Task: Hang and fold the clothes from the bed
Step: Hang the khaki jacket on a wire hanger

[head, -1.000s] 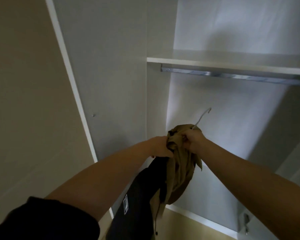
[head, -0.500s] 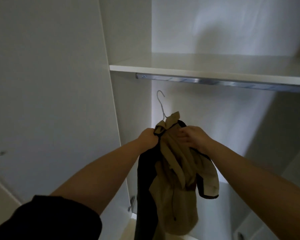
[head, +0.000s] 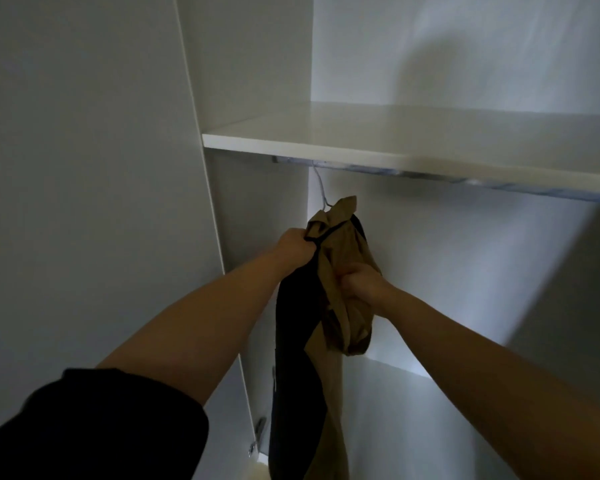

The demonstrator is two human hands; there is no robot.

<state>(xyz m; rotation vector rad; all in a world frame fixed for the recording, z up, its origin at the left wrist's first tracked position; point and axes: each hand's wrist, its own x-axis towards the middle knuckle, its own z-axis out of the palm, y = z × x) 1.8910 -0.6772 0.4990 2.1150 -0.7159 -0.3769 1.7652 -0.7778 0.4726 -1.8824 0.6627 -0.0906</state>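
Up goes the wire hanger [head: 321, 188]: its hook now reaches the rail [head: 430, 175] above the left grip [head: 297, 249], which clutches the tan-and-black jacket [head: 343, 244] at its collar. The right grip [head: 361, 285] bunches cloth just below. Hanging looks nearly done.

Dim, soft-focus wardrobe, one pale pool of light beyond the grip
Light pools on the back panel [head: 447, 289] right of and below the right hand [head: 362, 287], fading to grey shadow farther right; a rounded shadow falls on it above the shelf [head: 395, 140], over the grip. The jacket [head: 338, 240] that the left hand [head: 295, 247] also grips goes nearly black below it, detail lost. The rail [head: 430, 173] above is smeared; verticals left of the grip lean
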